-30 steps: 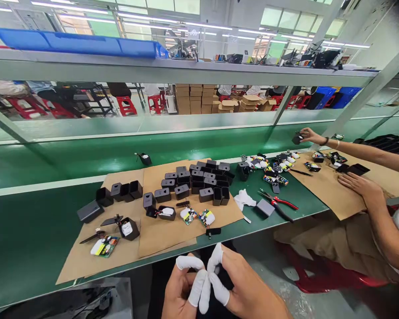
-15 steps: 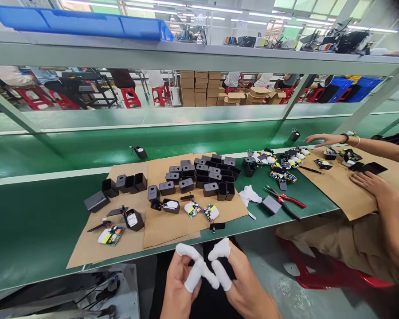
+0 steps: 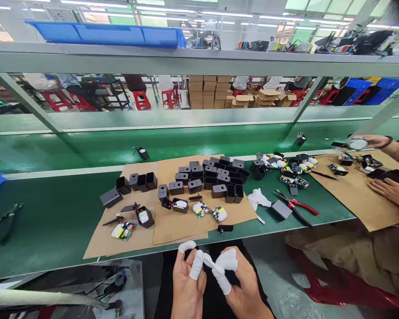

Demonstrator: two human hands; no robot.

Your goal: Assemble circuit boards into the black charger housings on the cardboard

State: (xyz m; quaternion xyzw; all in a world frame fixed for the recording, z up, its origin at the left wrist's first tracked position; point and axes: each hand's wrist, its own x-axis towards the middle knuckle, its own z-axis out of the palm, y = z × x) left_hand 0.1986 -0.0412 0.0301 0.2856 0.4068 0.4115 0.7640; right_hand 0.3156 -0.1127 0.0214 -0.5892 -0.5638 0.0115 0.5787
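Before the near edge of the green surface [image 3: 63, 212], the right hand [image 3: 246, 281] pinches a white finger cot [image 3: 209, 260] beside the left hand [image 3: 188, 283], whose grip cannot be determined; brown sheets [image 3: 179, 231] carry black housings [image 3: 195, 185], with red stools [image 3: 142, 102] and stacked cartons [image 3: 209, 94] at far centre.

Open left stretch of table [image 3: 60, 217], from a dark hand tool [image 3: 8, 215] to the cardboard [image 3: 179, 230]: wide lateral passage. Bare cardboard strip along the front permits low entry, up to the circuit boards [image 3: 199, 210]. Packed black cases [image 3: 220, 178] block straight reach behind. Right: pliers [image 3: 290, 204], grey box [image 3: 282, 210] obstruct; co-worker's hand [image 3: 389, 191] occupies far end.
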